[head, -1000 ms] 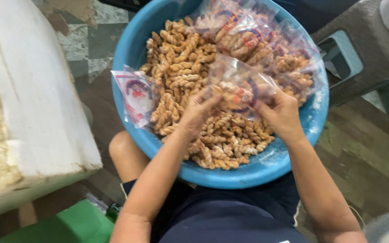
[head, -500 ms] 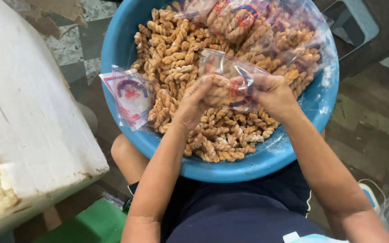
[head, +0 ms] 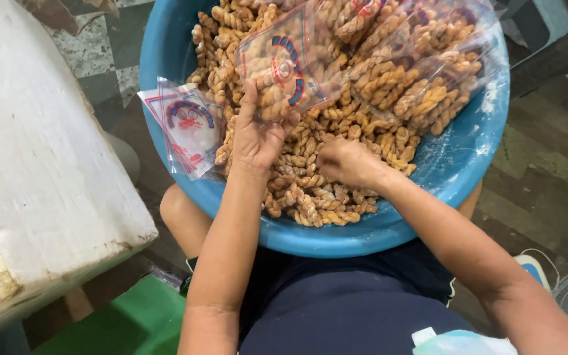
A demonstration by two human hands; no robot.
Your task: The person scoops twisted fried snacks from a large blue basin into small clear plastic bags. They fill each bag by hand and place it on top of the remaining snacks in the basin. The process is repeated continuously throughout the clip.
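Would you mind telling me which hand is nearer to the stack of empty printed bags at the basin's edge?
Left. The left hand is just beside the empty bags, holding a part-filled bag; the right hand is farther off, among the twisted snacks.

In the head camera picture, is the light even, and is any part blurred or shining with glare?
Head view: the light is soft and even, with no hard shadows. The clear bag in the left hand shows slight glare on its plastic. The right hand, resting on the twisted snacks, looks slightly motion-blurred. The blue basin rim is sharp.
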